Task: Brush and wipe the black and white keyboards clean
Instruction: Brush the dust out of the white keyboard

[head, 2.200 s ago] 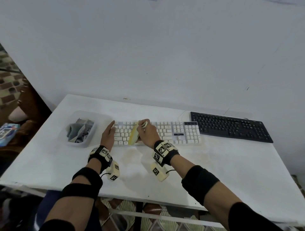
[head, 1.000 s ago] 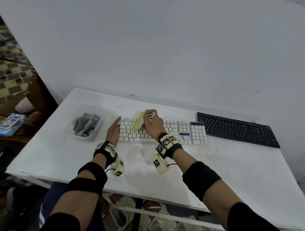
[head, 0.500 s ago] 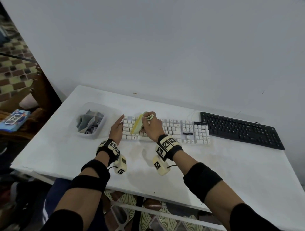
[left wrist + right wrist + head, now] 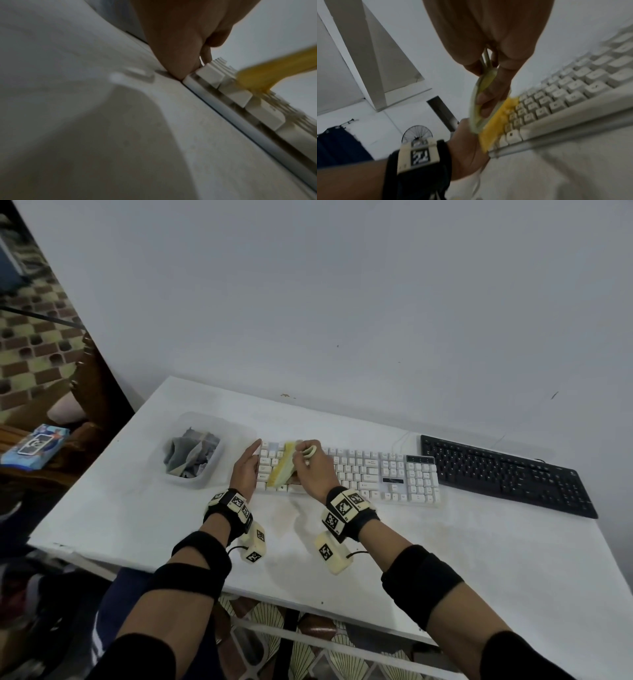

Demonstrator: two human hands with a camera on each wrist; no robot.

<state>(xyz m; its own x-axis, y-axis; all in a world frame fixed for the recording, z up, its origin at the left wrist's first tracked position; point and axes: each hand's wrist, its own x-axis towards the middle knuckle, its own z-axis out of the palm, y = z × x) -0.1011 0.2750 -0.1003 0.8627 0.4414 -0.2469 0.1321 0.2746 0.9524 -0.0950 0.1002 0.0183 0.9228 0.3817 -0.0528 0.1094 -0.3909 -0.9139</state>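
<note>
- Right hand [image 4: 313, 470] fingers [image 4: 489, 94] clamped on the yellow brush [image 4: 281, 465], bristles on the white keyboard [image 4: 370, 474] beneath them.
- Left hand [image 4: 245, 469] fingers, seemingly straight, rest against that keyboard's left end.
- Black keyboard [image 4: 507, 474] lies on the counter [image 4: 479, 559], well right of the right fingers.

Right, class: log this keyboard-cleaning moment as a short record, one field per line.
tool: brush, yellow bristles on the white keyboard
right hand: grips the brush
left hand: fingers straight against the white keyboard's left end
black keyboard: untouched, to the right
tub: holds grey cloths, left of the keyboards
surface: white table
</note>
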